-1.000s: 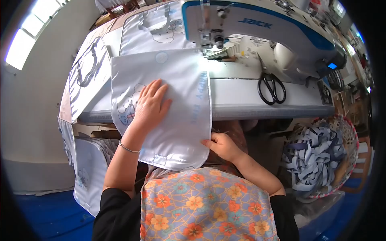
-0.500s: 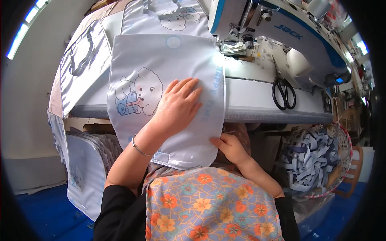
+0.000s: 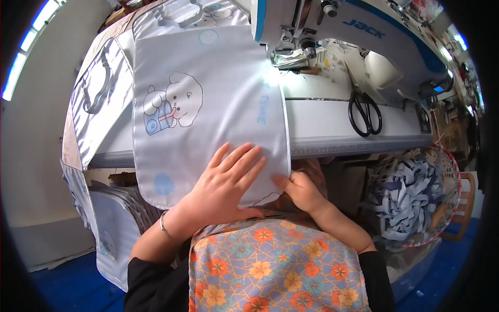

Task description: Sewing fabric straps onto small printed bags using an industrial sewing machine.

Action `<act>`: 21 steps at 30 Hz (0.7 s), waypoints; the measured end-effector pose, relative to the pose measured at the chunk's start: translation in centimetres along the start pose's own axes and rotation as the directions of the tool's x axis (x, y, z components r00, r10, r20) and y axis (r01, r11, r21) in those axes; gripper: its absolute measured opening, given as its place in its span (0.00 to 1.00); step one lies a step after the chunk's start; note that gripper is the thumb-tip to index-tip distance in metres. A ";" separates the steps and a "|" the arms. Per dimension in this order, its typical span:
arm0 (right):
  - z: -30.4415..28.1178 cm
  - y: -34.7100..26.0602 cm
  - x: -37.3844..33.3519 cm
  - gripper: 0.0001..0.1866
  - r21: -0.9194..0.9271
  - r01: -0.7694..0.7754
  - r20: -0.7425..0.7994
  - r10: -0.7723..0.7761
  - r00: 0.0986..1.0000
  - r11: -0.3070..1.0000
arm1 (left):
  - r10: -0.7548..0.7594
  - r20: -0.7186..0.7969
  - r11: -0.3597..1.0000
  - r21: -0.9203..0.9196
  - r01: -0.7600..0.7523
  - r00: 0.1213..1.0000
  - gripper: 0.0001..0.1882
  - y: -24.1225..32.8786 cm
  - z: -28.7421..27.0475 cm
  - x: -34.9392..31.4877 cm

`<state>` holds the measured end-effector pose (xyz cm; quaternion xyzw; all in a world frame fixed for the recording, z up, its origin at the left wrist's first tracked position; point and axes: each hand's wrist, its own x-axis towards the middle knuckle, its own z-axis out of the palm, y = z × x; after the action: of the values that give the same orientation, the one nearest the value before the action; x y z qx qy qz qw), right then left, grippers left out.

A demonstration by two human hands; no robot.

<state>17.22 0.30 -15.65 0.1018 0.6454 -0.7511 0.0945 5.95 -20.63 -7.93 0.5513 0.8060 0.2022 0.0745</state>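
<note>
A pale grey-white cloth panel (image 3: 228,99), printed with a cartoon bear and blue shapes, lies over the sewing table and hangs past its front edge toward my lap. Its right edge runs up to the needle area of a white and blue sewing machine (image 3: 343,36), where a bright lamp shines. My left hand (image 3: 228,177) rests flat on the lower part of the panel, fingers spread. At the panel's lower right edge, my right hand (image 3: 301,191) pinches the cloth between thumb and fingers. The pinched edge is partly hidden by the fingers.
Black-handled scissors (image 3: 365,112) lie on the table right of the panel. A basket (image 3: 451,182) of grey fabric strips stands below at right. Stacked printed panels (image 3: 122,218) hang at lower left. Another panel with a grey strap (image 3: 99,88) lies on the left.
The panel has slid away from me along the machine, its bear print now farther up. My left hand has come back toward my body, while my right hand stays at the edge.
</note>
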 end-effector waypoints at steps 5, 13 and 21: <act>-2.5 -3.9 1.0 0.14 -0.563 0.063 0.006 -0.072 0.997 0.824 | -0.145 -0.025 0.955 0.257 0.146 0.989 0.44 -1.6 1.1 -2.6; -5.2 -7.3 8.3 0.14 -0.837 0.522 0.260 -0.718 0.645 0.166 | -0.233 -0.186 0.911 0.302 0.281 0.955 0.38 -4.7 -0.8 -2.1; -4.3 -7.8 10.3 0.17 -0.896 0.442 0.288 -0.709 0.644 0.038 | -0.237 -0.317 0.893 0.302 0.334 0.918 0.25 -9.8 -3.0 -1.1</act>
<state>5.32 5.62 -11.68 -0.1532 0.9339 -0.1964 -0.2565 -3.11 -25.45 -9.31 0.3970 0.9042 0.1157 -0.1070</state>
